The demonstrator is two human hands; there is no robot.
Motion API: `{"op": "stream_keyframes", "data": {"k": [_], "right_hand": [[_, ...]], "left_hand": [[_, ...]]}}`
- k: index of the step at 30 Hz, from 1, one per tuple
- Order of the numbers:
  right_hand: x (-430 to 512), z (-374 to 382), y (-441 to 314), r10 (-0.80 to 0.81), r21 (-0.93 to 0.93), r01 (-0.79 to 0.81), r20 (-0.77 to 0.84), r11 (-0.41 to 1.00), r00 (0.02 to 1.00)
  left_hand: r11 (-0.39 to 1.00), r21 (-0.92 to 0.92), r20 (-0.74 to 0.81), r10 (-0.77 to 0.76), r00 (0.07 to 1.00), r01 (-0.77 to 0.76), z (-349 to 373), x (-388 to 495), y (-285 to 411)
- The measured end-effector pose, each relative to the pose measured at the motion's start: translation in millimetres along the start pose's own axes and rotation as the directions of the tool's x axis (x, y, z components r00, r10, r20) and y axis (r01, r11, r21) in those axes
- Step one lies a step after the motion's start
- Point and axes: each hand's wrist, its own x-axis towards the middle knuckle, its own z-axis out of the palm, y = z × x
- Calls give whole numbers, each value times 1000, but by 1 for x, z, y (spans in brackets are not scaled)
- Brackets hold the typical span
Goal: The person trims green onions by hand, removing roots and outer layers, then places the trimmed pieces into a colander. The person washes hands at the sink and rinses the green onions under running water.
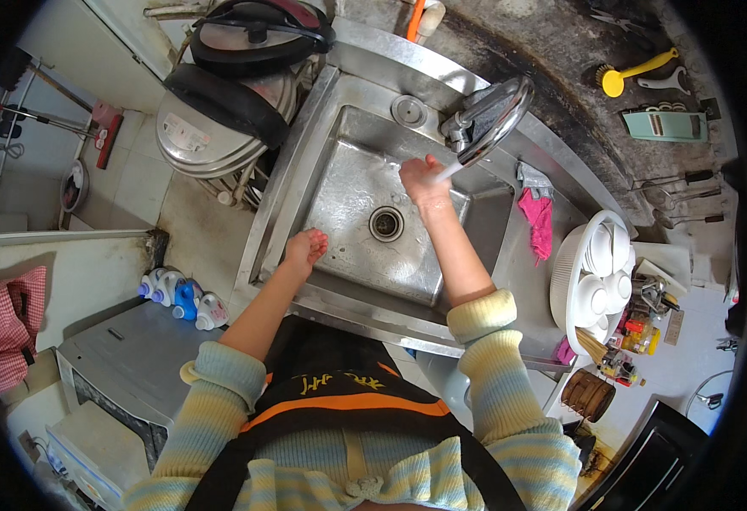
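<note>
A stainless steel sink lies before me, its basin wet and a round drain at the bottom. My right hand is under the curved chrome faucet, and a stream of water runs onto it. That hand holds nothing, though its fingers are partly hidden. Over the basin's near left edge, my left hand hangs with loosely bent fingers and nothing in it. A round metal strainer or plug rests on the sink's back ledge.
Right of the basin lie a pink cloth and a white basket of bowls. Stacked pot lids stand to the left, above several detergent bottles. A yellow brush and a green grater hang on the wall.
</note>
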Motion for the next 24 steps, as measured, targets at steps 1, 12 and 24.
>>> {"op": "stream_keyframes", "data": {"k": [1, 12, 24], "right_hand": [[1, 2, -1, 78, 4, -78, -45, 997, 996], [-45, 44, -10, 574, -51, -578, -72, 815, 816], [-25, 39, -11, 523, -645, -569, -292, 510, 800]], "left_hand": [[1000, -8, 1, 2, 1000, -2, 0, -1, 0], [1000, -14, -12, 10, 1000, -10, -7, 0, 4], [1000, -22, -26, 21, 999, -21, -11, -5, 13]]}}
